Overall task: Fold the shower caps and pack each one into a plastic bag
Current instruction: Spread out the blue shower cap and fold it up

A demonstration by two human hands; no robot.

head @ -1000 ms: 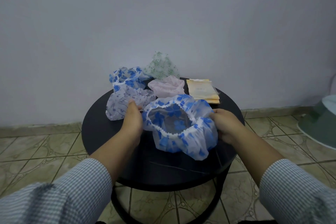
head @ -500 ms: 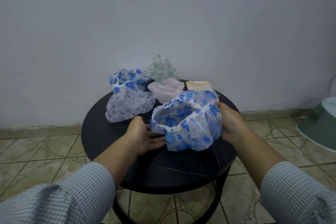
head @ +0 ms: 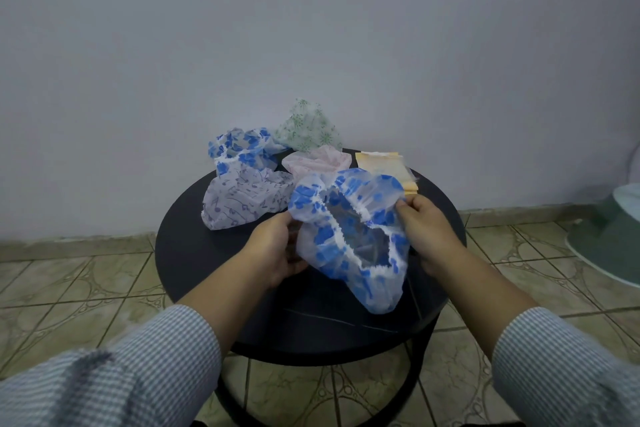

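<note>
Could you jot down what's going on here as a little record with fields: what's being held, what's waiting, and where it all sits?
held: blue-flowered shower cap, open side up
left hand: grips the cap's left edge
right hand: pinches the cap's right rim
waiting caps: second blue-flowered cap, music-note cap, pink cap, green-patterned cap
bags: yellowish stack of plastic bags behind the held cap
surface: round black table
floor: patterned tiles

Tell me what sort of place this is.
Probably a room in a home: a plain pale painted wall, patterned beige floor tiles with a tiled skirting, and a small round black side table heaped with shower caps.
</note>
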